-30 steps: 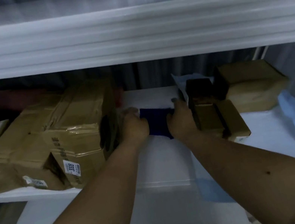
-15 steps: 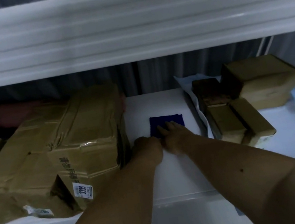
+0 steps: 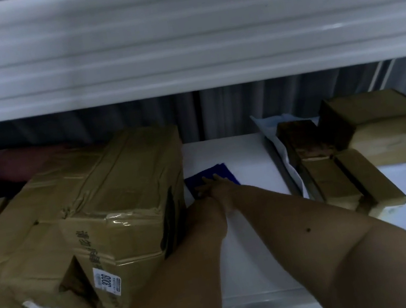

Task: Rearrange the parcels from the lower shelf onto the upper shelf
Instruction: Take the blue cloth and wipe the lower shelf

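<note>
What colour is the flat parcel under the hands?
Dark blue. The flat parcel shows in the head view, between the cardboard boxes.

A small flat dark blue parcel lies on the white lower shelf, in the gap between the cartons. To its left a large brown carton, wrapped in shiny tape and bearing a white label at its front corner, lies on the same shelf, its side just beside the blue parcel. To the right a group of narrow brown boxes lies in a row from back to front, and behind them a squat brown box lies at the back right. The white upper shelf runs across above them all.
</note>
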